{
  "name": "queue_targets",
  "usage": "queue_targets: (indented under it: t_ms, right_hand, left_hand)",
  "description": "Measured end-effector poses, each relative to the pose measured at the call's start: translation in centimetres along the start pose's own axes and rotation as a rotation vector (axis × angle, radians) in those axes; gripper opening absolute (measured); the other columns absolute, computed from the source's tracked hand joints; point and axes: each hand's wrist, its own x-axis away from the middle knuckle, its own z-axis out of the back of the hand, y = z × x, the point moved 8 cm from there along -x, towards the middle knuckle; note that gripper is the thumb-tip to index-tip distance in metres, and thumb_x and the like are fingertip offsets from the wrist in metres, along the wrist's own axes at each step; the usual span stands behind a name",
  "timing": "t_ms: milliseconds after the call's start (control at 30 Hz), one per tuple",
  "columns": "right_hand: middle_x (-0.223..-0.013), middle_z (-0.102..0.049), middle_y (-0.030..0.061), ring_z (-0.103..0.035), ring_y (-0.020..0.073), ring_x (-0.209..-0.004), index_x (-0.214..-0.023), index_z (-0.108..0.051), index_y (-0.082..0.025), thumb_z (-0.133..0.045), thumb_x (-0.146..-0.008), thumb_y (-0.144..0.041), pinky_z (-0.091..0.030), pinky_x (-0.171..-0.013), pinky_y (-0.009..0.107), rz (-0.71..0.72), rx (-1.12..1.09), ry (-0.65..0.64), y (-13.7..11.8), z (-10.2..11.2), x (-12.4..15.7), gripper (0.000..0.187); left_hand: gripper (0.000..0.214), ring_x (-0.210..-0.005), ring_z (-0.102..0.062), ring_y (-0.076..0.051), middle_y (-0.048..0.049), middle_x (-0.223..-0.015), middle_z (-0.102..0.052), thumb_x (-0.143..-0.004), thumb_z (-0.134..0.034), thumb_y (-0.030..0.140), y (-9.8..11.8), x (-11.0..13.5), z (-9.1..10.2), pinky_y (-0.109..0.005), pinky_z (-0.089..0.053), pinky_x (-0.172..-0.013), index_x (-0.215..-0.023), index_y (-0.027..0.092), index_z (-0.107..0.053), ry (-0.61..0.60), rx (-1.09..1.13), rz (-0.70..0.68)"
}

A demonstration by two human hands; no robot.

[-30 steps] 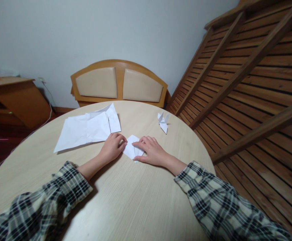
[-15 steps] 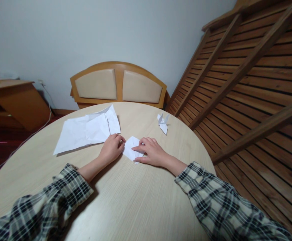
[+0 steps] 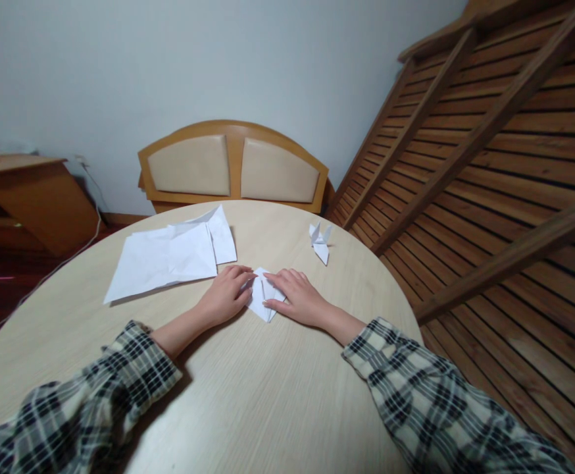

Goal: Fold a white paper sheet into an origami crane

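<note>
A small piece of folded white paper (image 3: 266,314) lies flat on the table in front of me, roughly kite-shaped, with a crease or flap edge down its middle. My left hand (image 3: 225,296) holds its left side, fingers curled and resting on the paper. On the right side my right hand (image 3: 301,297) grips it, thumb near the lower middle and index finger near the top. The fingers of both hands hide parts of the paper's edges. Beyond my right hand stands a folded white paper figure (image 3: 320,249) with pointed, raised parts.
Several larger white sheets (image 3: 164,253) lie overlapping at the back left of the round wooden table (image 3: 268,401). Behind it stands a padded wooden headboard (image 3: 235,164). A slatted wooden frame (image 3: 465,171) leans along the right; a wooden desk (image 3: 35,197) is at the left.
My left fingers have moved right onto the paper. My right index finger has shifted up toward its top and the thumb has moved up slightly; a middle flap edge now shows.
</note>
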Motion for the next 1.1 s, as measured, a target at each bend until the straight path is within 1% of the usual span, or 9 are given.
queue_targets:
  t_ms: [167, 267, 400, 533, 667, 767, 867, 967, 1100]
  right_hand:
    - [-0.116, -0.058, 0.0108, -0.052, 0.0243, -0.109, -0.137, -0.052, -0.018, -0.053, -0.096, -0.047, -0.038, -0.095, 0.038, -0.057, -0.001, 0.032, 0.4, 0.1, -0.1, 0.05]
    - [-0.113, -0.06, 0.0099, -0.052, 0.0246, -0.108, -0.133, -0.056, -0.019, -0.051, -0.097, -0.046, -0.038, -0.095, 0.038, -0.089, 0.011, 0.049, 0.7, 0.2, -0.1, 0.046]
    - [-0.114, -0.06, 0.0094, -0.052, 0.0238, -0.109, -0.136, -0.053, -0.021, -0.045, -0.099, -0.049, -0.038, -0.096, 0.038, -0.092, -0.012, 0.069, 0.9, 0.3, -0.1, 0.047]
    - [-0.116, -0.061, 0.0096, -0.052, 0.024, -0.11, -0.138, -0.051, -0.021, -0.041, -0.1, -0.052, -0.038, -0.096, 0.039, -0.089, -0.019, 0.07, 1.0, 0.4, 0.0, 0.05]
    - [-0.117, -0.061, 0.01, -0.052, 0.0241, -0.111, -0.139, -0.05, -0.02, -0.042, -0.099, -0.052, -0.038, -0.096, 0.039, -0.097, -0.022, 0.064, 1.0, 0.4, -0.1, 0.051]
    - [-0.114, -0.061, 0.0098, -0.052, 0.0237, -0.109, -0.139, -0.05, -0.02, -0.042, -0.099, -0.052, -0.038, -0.096, 0.039, -0.092, -0.02, 0.057, 1.0, 0.3, -0.2, 0.052]
    - [-0.11, -0.061, 0.0087, -0.053, 0.023, -0.107, -0.139, -0.051, -0.022, -0.042, -0.1, -0.051, -0.038, -0.095, 0.038, -0.082, -0.02, 0.053, 1.1, 0.1, -0.3, 0.05]
    - [-0.112, -0.061, 0.0087, -0.053, 0.0232, -0.108, -0.135, -0.054, -0.022, -0.043, -0.1, -0.05, -0.038, -0.095, 0.038, -0.088, -0.027, 0.059, 1.1, 0.2, -0.3, 0.046]
    - [-0.114, -0.062, 0.0087, -0.054, 0.023, -0.108, -0.125, -0.057, -0.021, -0.046, -0.099, -0.048, -0.039, -0.094, 0.038, -0.106, -0.062, 0.08, 1.1, 0.5, -0.3, 0.039]
  left_hand:
    - [0.031, -0.107, -0.056, -0.027, -0.0108, -0.109, -0.063, -0.081, -0.049, 0.011, -0.1, 0.0, 0.1, -0.048, -0.045, -0.097, -0.11, 0.019, -0.054, -0.012, 0.057, 0.04]
    - [0.028, -0.104, -0.057, -0.026, -0.01, -0.105, -0.062, -0.078, -0.049, 0.011, 0.1, 0.0, 0.7, -0.046, -0.047, -0.094, -0.105, 0.02, -0.051, 0.045, 0.097, 0.035]
    - [0.022, -0.102, -0.056, -0.025, -0.0084, -0.104, -0.062, -0.075, -0.049, 0.008, 0.7, 0.0, 1.3, -0.046, -0.046, -0.092, -0.092, 0.022, -0.047, 0.089, 0.135, -0.013]
    - [0.021, -0.101, -0.056, -0.025, -0.0072, -0.102, -0.062, -0.073, -0.051, 0.006, 0.9, -0.1, 1.3, -0.045, -0.046, -0.091, -0.086, 0.022, -0.047, 0.071, 0.122, -0.026]
    - [0.018, -0.105, -0.056, -0.026, -0.0073, -0.102, -0.064, -0.073, -0.054, 0.005, 1.6, -0.1, 1.4, -0.045, -0.046, -0.094, -0.08, 0.021, -0.05, 0.048, 0.068, -0.087]
    - [0.018, -0.104, -0.057, -0.026, -0.0076, -0.1, -0.067, -0.075, -0.054, 0.004, 2.0, 0.0, 1.2, -0.044, -0.047, -0.093, -0.08, 0.021, -0.054, 0.003, 0.041, -0.116]
    - [0.018, -0.1, -0.06, -0.025, -0.0079, -0.097, -0.068, -0.076, -0.053, 0.003, 2.0, 0.0, 0.9, -0.042, -0.049, -0.089, -0.079, 0.02, -0.056, -0.034, 0.037, -0.109]
    - [0.018, -0.095, -0.061, -0.025, -0.0078, -0.094, -0.068, -0.076, -0.052, 0.004, 1.8, 0.1, 0.7, -0.041, -0.049, -0.086, -0.079, 0.02, -0.058, -0.046, 0.037, -0.09]
    - [0.017, -0.09, -0.061, -0.024, -0.0077, -0.091, -0.068, -0.076, -0.052, 0.004, 1.7, 0.0, 0.7, -0.04, -0.049, -0.083, -0.079, 0.02, -0.059, -0.055, 0.044, -0.084]
